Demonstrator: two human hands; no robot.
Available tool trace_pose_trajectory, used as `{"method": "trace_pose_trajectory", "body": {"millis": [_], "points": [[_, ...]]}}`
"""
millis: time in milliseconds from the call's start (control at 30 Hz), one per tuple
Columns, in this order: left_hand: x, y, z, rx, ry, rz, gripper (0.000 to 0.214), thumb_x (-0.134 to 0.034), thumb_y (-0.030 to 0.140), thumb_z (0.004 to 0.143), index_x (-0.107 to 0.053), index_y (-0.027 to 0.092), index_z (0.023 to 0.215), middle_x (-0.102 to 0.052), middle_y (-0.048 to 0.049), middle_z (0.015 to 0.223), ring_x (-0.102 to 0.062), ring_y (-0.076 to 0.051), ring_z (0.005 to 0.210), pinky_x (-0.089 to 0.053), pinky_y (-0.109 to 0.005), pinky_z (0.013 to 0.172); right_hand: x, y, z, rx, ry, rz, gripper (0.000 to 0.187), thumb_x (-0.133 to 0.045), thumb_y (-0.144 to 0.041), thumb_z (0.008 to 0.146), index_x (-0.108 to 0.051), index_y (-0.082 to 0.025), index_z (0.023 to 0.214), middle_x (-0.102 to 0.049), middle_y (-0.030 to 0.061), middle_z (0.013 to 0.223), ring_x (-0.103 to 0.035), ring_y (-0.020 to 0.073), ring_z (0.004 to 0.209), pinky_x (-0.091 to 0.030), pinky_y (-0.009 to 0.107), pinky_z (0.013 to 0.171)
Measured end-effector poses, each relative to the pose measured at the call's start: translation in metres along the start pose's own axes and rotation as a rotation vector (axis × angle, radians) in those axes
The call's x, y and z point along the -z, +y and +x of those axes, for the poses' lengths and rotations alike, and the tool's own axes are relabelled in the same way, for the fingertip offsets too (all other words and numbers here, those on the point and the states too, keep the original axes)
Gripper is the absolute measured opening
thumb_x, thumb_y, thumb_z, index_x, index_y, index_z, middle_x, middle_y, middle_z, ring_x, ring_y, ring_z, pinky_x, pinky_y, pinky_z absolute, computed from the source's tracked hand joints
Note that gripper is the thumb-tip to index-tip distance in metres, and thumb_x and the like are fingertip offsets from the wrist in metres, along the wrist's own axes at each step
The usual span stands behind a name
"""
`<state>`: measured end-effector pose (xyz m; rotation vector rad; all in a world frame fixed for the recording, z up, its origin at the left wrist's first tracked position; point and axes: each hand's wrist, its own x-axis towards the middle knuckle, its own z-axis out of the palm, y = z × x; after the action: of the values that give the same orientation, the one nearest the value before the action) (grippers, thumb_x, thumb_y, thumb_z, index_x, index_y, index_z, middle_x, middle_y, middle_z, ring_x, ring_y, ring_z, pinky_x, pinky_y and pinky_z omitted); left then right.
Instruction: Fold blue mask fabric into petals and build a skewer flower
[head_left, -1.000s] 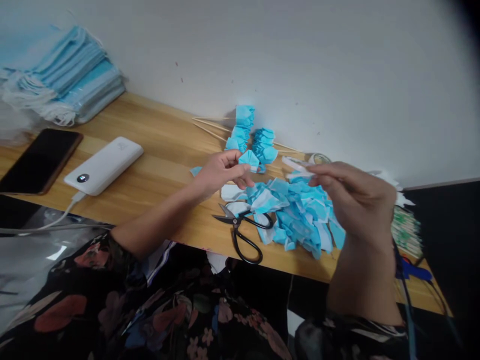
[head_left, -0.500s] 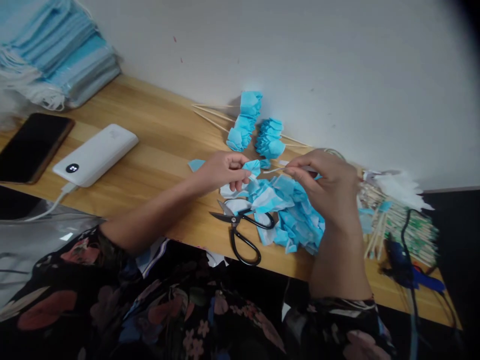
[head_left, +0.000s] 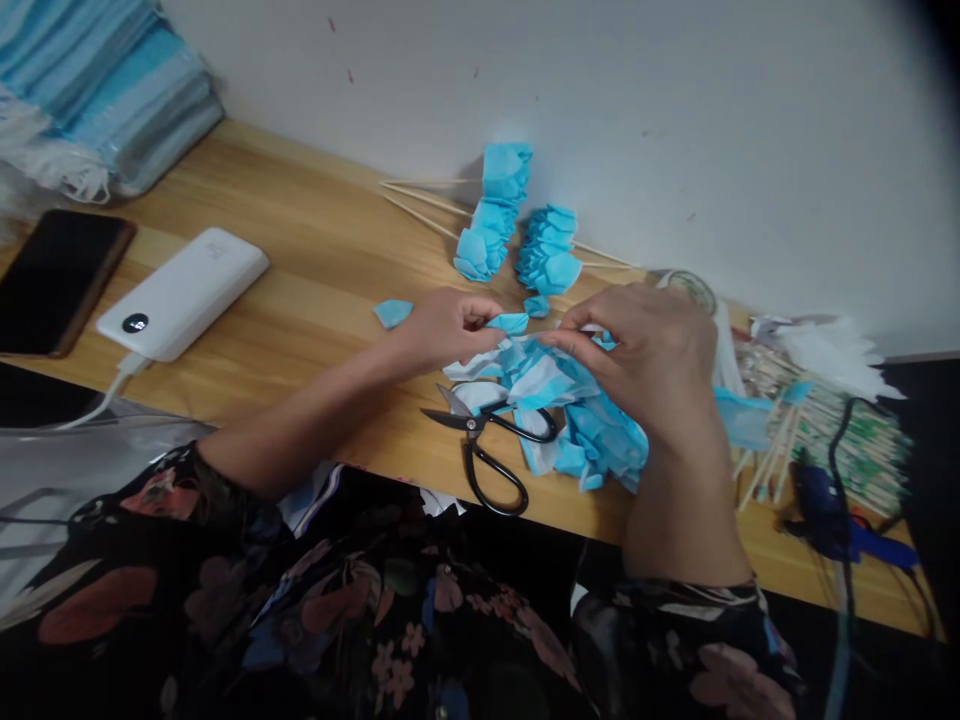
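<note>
My left hand (head_left: 450, 325) pinches a small folded piece of blue cloth (head_left: 511, 323) between thumb and fingers. My right hand (head_left: 643, 335) is closed on a thin white strip (head_left: 529, 335), whose end reaches the blue piece; whether the two are joined I cannot tell. Beneath both hands lies a pile of cut blue and white cloth pieces (head_left: 596, 435). Black-handled scissors (head_left: 472, 426) rest with blades apart at the pile's left side. Beyond the hands, blue cloth flowers on sticks (head_left: 484, 240) lie against the wall, with more blue flowers (head_left: 549, 252) to their right.
At left are a phone (head_left: 64, 280), a white power bank (head_left: 184, 295) with a cable, and stacked blue face masks (head_left: 112, 90). A roll of tape (head_left: 694, 290), bundled sticks (head_left: 847, 430) and a blue glue gun (head_left: 832, 525) occupy the right. One loose blue piece (head_left: 393, 313) lies near my left hand.
My right hand has moved left, bringing the white strip up to the blue cloth piece. The left hand keeps its pinch. The whole view has shifted slightly.
</note>
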<state>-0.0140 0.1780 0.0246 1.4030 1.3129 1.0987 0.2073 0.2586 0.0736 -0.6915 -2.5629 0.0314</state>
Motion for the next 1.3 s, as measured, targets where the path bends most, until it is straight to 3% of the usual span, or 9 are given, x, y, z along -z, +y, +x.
{"method": "trace_pose_trajectory", "body": {"millis": [200,500,833,1300], "points": [[-0.001,-0.006,0.002,-0.014,-0.022,-0.029,0.013,-0.066,0.027,0.081,-0.071,0.018,0.074,-0.055,0.0025,0.052,-0.046,-0.010,0.049,-0.030,-0.025,0.050,-0.002,-0.001,0.000,0.022,-0.024,-0.016,0.040,-0.063,-0.058,0.102,-0.073,-0.026,0.080,-0.074,0.0038,0.078,-0.067,0.0221,0.078,-0.040,0.035,0.070],[-0.001,0.006,-0.001,0.052,-0.020,0.031,0.014,-0.065,0.023,0.081,-0.075,0.014,0.085,-0.056,0.0039,0.056,-0.049,-0.008,0.054,-0.034,-0.019,0.053,-0.002,-0.004,0.001,0.005,-0.043,-0.049,0.042,-0.061,-0.057,0.103,-0.074,-0.026,0.079,-0.076,0.0042,0.079,-0.069,0.0232,0.076,-0.039,0.036,0.067],[-0.002,0.005,0.001,0.069,-0.079,-0.087,0.010,-0.066,0.020,0.077,-0.073,0.015,0.082,-0.058,0.0043,0.060,-0.052,-0.008,0.055,-0.041,-0.019,0.055,-0.001,-0.004,0.001,-0.029,-0.083,-0.077,0.038,-0.063,-0.055,0.103,-0.075,-0.026,0.081,-0.076,0.0052,0.081,-0.069,0.0247,0.082,-0.039,0.036,0.070],[-0.001,0.009,-0.001,0.066,-0.132,-0.043,0.011,-0.064,0.025,0.081,-0.068,0.016,0.076,-0.058,0.0041,0.059,-0.051,-0.008,0.056,-0.039,-0.018,0.054,-0.004,-0.006,-0.001,-0.079,-0.080,-0.113,0.035,-0.066,-0.057,0.100,-0.075,-0.025,0.090,-0.076,0.0065,0.087,-0.069,0.0252,0.083,-0.040,0.036,0.070]]}}
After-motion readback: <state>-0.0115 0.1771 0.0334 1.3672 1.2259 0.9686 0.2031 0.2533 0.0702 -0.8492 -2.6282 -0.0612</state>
